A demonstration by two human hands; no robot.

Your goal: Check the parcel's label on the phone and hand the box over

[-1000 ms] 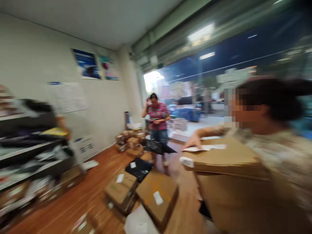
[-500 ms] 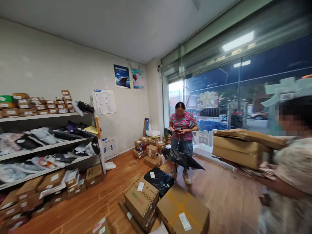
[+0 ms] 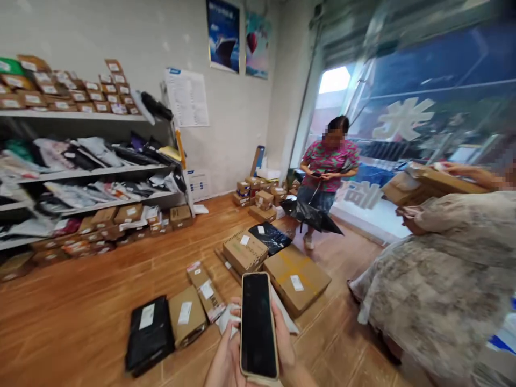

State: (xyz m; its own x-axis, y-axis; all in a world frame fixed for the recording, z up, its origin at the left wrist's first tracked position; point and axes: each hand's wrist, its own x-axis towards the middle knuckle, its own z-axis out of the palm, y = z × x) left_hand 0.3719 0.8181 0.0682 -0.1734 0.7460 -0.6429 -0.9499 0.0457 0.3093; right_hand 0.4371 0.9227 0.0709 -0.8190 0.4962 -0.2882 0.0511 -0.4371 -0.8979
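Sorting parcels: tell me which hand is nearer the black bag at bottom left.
Left hand: on the phone's left edge, toward the black bag; right hand on the phone's far edge.

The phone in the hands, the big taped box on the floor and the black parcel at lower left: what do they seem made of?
The phone: glossy dark glass front, pale case rim, probably plastic. The taped box: matte brown corrugated cardboard, yellowish tape crossing it, white label. The black parcel: likely a plastic mailer, slightly shiny and wrinkled, white label. Both hands, left hand and right hand, hold the phone.
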